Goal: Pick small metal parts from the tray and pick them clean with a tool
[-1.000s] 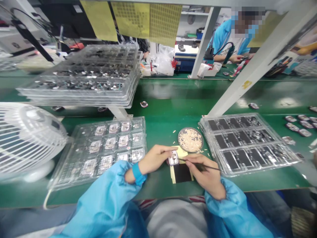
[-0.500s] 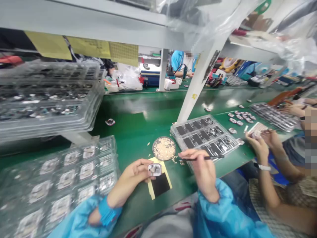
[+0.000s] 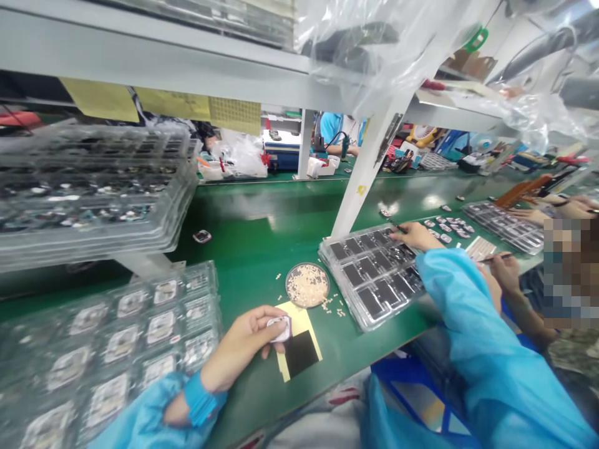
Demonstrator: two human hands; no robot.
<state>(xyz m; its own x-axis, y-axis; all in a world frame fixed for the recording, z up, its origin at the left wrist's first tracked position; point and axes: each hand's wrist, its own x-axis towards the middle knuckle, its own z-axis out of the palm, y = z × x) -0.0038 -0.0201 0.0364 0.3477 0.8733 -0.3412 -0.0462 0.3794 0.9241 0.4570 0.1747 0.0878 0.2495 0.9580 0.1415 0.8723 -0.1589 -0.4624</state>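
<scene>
1. On the green bench top (image 3: 262, 249), just in front of the seated person, the left hand (image 3: 248, 346) pinches a small white, rounded-square part (image 3: 279, 328) between thumb and fingertips, holding it just above a yellow card with a black square (image 3: 299, 349).
2. Just beyond that card sits a round dish of pale beige bits (image 3: 307, 285), with a few loose bits scattered on the bench beside it.
3. Further right, the right hand (image 3: 416, 237) stretches out over the far corner of a clear tray of dark rectangular pieces (image 3: 369, 274). Its fingers are curled, with a thin dark tool tip showing at them; I cannot tell from here how firmly it grips.
4. At the near left lies a clear tray of white parts (image 3: 140, 330) like the one being held.
5. Above that, a stack of clear trays (image 3: 93, 187) rests on a raised shelf.
6. Beyond the right hand, small loose parts (image 3: 449, 226) lie on the bench, and a neighbour's hand (image 3: 500, 265) works next to them.
</scene>
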